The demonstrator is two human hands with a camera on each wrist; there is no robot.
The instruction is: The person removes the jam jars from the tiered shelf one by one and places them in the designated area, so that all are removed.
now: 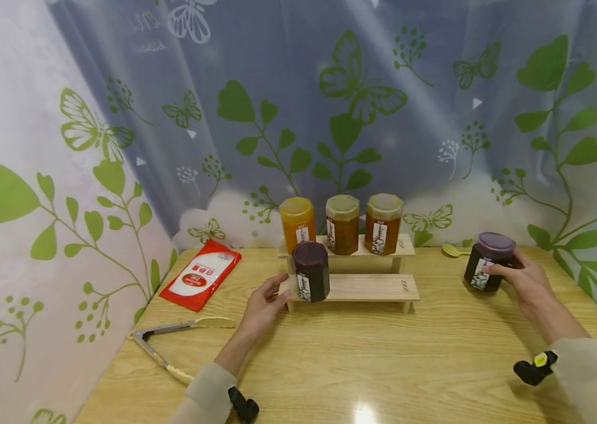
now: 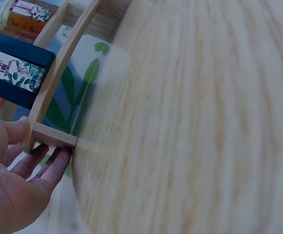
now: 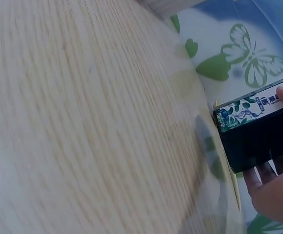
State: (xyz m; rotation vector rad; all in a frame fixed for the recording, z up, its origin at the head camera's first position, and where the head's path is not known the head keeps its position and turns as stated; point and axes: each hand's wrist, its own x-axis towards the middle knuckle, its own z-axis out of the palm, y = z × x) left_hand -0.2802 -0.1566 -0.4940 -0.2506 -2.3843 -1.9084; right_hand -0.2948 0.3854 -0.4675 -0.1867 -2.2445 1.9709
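My right hand (image 1: 528, 285) grips a dark purple jam jar (image 1: 481, 277) by its side, at the right of the table. In the right wrist view, the thumb lies on the label of this jar (image 3: 258, 131) and the fingers are round its other side. At the left end of a two-tier wooden rack (image 1: 367, 287), my left hand (image 1: 264, 303) holds the lower shelf's end, thumb and fingers on either side, as the left wrist view shows. Another dark jam jar (image 1: 311, 274) stands on that shelf, close to the left hand. An orange jar (image 1: 298, 224) and two amber-brown jars (image 1: 342, 227) stand on the upper tier.
A red and white packet (image 1: 203, 275) lies left of the rack. Spread tongs (image 1: 152, 338) lie nearer, at the table's left. Behind the right-hand jar is a yellow spoon (image 1: 453, 251). A patterned curtain (image 1: 288, 141) hangs behind the table.
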